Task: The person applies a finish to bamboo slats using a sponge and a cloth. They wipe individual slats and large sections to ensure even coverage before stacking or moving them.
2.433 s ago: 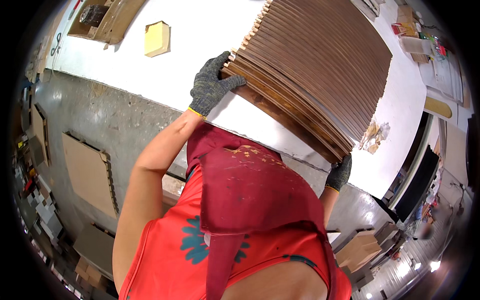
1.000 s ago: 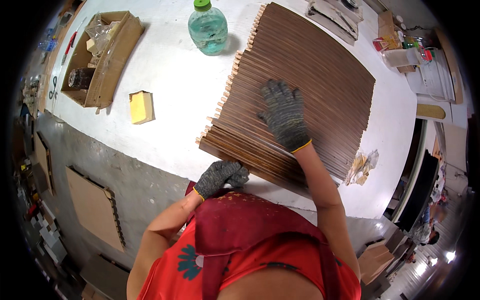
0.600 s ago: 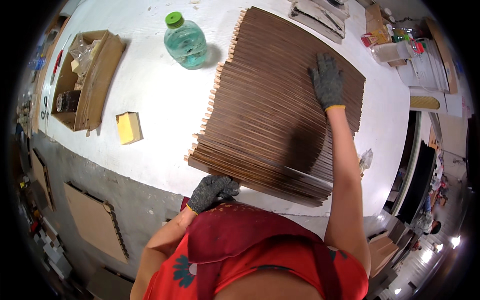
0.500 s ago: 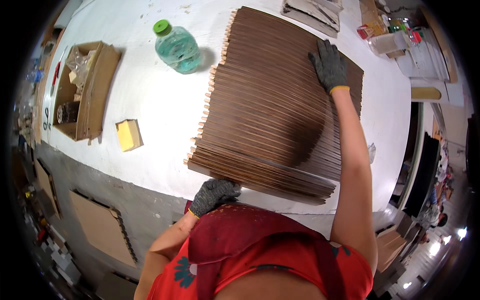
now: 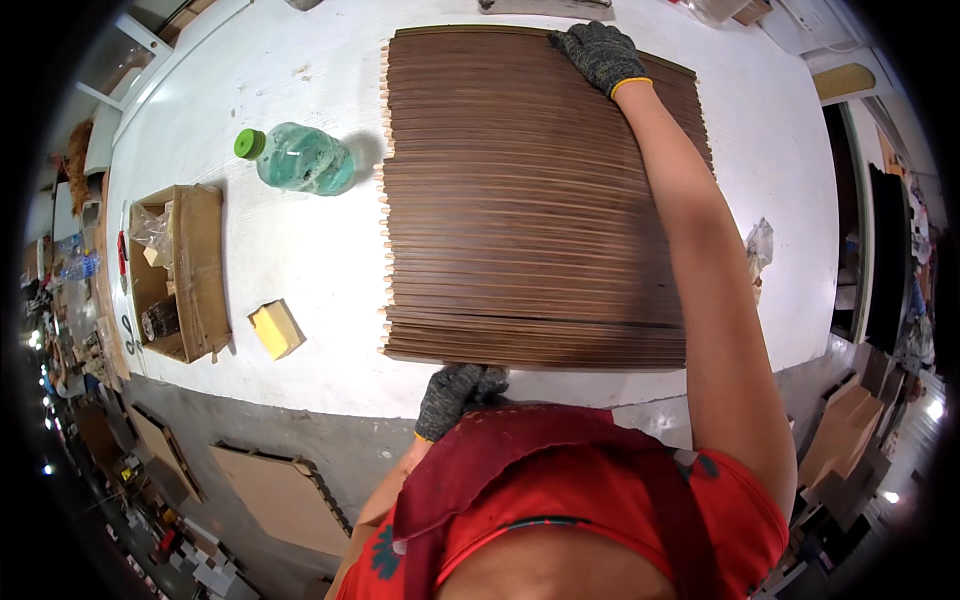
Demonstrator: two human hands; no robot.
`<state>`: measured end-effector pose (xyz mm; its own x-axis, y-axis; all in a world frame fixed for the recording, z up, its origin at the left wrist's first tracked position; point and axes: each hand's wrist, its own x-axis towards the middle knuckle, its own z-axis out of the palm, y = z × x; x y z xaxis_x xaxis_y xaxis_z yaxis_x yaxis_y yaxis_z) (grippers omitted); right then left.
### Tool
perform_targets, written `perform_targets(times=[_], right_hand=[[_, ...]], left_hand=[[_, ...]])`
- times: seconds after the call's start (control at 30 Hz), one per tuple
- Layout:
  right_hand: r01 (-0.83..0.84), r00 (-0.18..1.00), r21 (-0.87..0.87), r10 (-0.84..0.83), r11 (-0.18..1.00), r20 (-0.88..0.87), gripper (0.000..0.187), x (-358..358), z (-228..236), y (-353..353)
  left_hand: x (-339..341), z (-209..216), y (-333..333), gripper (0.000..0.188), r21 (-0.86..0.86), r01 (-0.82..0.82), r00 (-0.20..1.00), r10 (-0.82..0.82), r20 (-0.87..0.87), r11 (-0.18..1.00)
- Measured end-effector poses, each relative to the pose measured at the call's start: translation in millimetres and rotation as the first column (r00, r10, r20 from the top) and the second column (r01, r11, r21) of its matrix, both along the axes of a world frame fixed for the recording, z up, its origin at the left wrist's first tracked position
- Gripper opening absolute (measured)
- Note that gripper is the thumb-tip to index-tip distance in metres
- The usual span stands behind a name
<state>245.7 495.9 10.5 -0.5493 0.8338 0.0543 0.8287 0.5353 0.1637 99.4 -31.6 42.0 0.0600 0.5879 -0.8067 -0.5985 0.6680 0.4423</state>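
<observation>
A wide row of dark brown wooden strips (image 5: 520, 190) lies side by side on the white table, with pale pegs sticking out of their ends. My right hand (image 5: 600, 58), in a dark grey knit glove with a yellow cuff, reaches across to the far edge. Its fingers bend over that edge while the thumb rests on top. My left hand (image 5: 455, 398), gloved alike, is curled close against the near edge of the row, by the table's front. Its fingertips are hidden, so what it holds, if anything, does not show.
Left of the strips stand a green-capped bottle (image 5: 305, 160) of greenish liquid, a yellow block (image 5: 276, 330) and an open cardboard box (image 5: 205, 270) with odds and ends. Crumpled clear plastic (image 5: 760, 245) lies right of my forearm. Brown panels (image 5: 280, 495) lean below the table's front edge.
My right hand has gone from lying flat on the strips to hooking over their far edge. The strips now sit straighter and closer together at the near side. The view has turned.
</observation>
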Motion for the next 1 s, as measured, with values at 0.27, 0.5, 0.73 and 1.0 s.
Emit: perform_targets(times=[0.27,0.5,0.73,1.0], right_hand=[[-0.150,0.977,-0.290,0.097,0.945,-0.191,0.046,15,26,-4],[0.048,0.995,-0.110,-0.057,0.993,-0.077,0.054,2,26,-22],[0.002,1.000,-0.127,-0.003,0.992,-0.014,0.054,26,18,-47],[-0.057,0.876,-0.128,-0.012,0.990,-0.482,0.055,49,45,-62]], left_hand=[[8,-24,-21,0.041,0.102,-0.143,0.984,0.130,0.121,0.984],[5,-20,-6,0.048,0.153,-0.038,0.997,0.048,-0.066,0.987],[-15,-38,-26,0.038,0.262,0.702,0.399,-0.062,-0.915,0.662],[-1,-12,-28,0.029,0.212,-0.164,0.962,0.203,-0.180,0.964]])
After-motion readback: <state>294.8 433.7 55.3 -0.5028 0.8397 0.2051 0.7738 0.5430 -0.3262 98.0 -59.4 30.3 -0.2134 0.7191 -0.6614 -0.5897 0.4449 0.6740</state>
